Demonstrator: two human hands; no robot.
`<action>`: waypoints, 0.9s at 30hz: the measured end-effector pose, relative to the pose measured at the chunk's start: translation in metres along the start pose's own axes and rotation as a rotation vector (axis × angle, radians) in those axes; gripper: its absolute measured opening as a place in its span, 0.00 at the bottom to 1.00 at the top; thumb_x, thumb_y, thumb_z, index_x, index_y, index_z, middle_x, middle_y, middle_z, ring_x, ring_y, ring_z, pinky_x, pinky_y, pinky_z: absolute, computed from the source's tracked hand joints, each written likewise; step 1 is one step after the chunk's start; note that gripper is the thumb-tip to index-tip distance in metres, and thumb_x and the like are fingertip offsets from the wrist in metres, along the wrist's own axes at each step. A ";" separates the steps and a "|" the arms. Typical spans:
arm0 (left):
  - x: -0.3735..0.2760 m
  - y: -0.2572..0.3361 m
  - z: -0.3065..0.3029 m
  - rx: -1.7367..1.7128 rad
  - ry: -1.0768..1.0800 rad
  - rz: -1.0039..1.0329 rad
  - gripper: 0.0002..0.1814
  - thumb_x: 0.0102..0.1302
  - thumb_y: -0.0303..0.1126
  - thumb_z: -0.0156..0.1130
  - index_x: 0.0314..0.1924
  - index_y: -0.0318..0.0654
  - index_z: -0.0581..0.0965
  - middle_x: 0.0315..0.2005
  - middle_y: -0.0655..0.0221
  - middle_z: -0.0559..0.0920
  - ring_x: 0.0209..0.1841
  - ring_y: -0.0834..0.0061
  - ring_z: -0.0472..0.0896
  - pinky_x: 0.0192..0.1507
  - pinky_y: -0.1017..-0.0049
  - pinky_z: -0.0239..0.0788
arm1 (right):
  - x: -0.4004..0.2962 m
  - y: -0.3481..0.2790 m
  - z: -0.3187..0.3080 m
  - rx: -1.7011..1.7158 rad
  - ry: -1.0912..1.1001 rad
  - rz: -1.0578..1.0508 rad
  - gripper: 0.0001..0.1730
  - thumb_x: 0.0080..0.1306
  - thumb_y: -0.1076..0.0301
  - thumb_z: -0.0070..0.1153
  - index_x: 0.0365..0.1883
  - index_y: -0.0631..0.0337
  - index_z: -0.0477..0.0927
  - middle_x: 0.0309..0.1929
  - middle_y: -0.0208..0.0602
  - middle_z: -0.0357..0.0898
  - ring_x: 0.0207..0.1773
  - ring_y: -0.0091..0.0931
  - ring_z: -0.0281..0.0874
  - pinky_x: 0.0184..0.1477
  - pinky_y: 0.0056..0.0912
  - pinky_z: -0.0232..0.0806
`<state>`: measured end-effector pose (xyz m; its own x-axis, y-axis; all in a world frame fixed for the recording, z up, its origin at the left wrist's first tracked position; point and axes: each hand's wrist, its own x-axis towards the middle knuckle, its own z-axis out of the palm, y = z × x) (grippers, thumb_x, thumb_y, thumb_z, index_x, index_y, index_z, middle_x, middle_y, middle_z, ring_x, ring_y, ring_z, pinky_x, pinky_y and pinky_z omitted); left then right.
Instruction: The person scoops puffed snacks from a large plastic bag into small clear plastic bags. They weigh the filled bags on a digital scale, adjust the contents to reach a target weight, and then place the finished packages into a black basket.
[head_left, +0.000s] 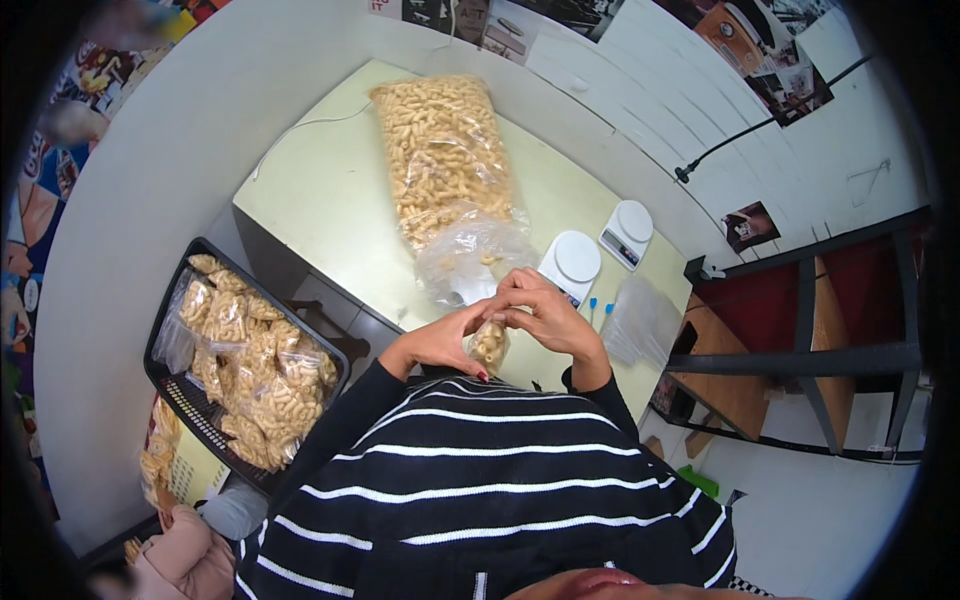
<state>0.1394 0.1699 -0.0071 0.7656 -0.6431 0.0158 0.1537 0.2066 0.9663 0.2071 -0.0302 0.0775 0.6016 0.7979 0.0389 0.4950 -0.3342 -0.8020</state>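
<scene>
A small clear plastic bag of puffed corn snacks (489, 346) hangs upright close in front of my striped top. My left hand (448, 334) is around its upper side, the thumb reaching down along the bag. At the bag's neck the fingers of my right hand (546, 311) pinch the plastic, meeting the left fingertips. Just beyond my hands lies a large clear sack of the same snacks (448, 154), its slack open mouth (469, 259) towards me with a few loose pieces inside. The small bag's top is partly hidden by my fingers.
Two white kitchen scales (576, 257) (634, 221) stand right of the sack on the pale table (322, 195). Near them lie blue-ended items (592, 304) and flat clear bags (637, 322). A black crate (166, 386) of filled bags is at left, and another person's arm (184, 547) shows below it.
</scene>
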 end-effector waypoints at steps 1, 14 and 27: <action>-0.007 0.000 0.001 -0.026 0.051 0.018 0.63 0.42 0.37 0.85 0.73 0.36 0.52 0.66 0.63 0.64 0.69 0.71 0.62 0.71 0.68 0.51 | 0.005 -0.003 0.006 0.016 0.019 -0.017 0.07 0.63 0.70 0.63 0.39 0.59 0.84 0.40 0.32 0.74 0.49 0.31 0.71 0.53 0.33 0.64; -0.069 -0.012 -0.020 0.007 0.571 0.109 0.53 0.43 0.34 0.83 0.67 0.38 0.61 0.55 0.67 0.72 0.60 0.74 0.70 0.64 0.73 0.60 | 0.038 0.111 0.118 -0.656 0.188 0.403 0.16 0.61 0.65 0.62 0.45 0.64 0.78 0.41 0.46 0.79 0.47 0.42 0.76 0.48 0.44 0.70; -0.070 -0.031 -0.019 0.513 0.856 -0.089 0.51 0.43 0.43 0.83 0.64 0.34 0.65 0.55 0.56 0.74 0.59 0.64 0.73 0.61 0.68 0.65 | 0.046 0.046 0.102 0.533 0.129 0.405 0.11 0.67 0.65 0.60 0.41 0.65 0.80 0.35 0.35 0.81 0.34 0.22 0.76 0.40 0.26 0.69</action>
<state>0.0933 0.2228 -0.0427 0.9872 0.1487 -0.0571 0.0986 -0.2891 0.9522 0.1933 0.0422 -0.0181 0.7606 0.5848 -0.2820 -0.1415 -0.2747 -0.9511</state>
